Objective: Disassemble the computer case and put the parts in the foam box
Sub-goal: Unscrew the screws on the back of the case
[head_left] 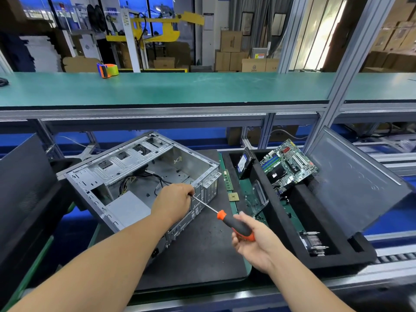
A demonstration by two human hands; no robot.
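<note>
Steel computer case (144, 176) on black mat (202, 248), opened: cables, power supply inside. Screwdriver (227, 218) slants up-left; right hand (254, 242) grips handle, left hand (174, 201) pinches shaft tip. Foam box (281, 221) rightward: motherboard (289, 164), hard drive (245, 163).

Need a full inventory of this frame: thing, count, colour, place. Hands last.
Open steel computer case: 1, grey, tilted on the black mat.
Black foam box: 1, right of the case.
Green motherboard: 1, leaning in the foam box.
Black hard drive: 1, upright in the foam box.
Green RAM stick: 1, on the mat.
Gold CPU chip: 1, on the mat.
Tape dispenser: 1, orange, blue and yellow-green, on the upper shelf.
Orange-and-black screwdriver: 1, tip at the case's rear edge.
Left hand: at the screwdriver's tip.
Right hand: grips the screwdriver handle.
</note>
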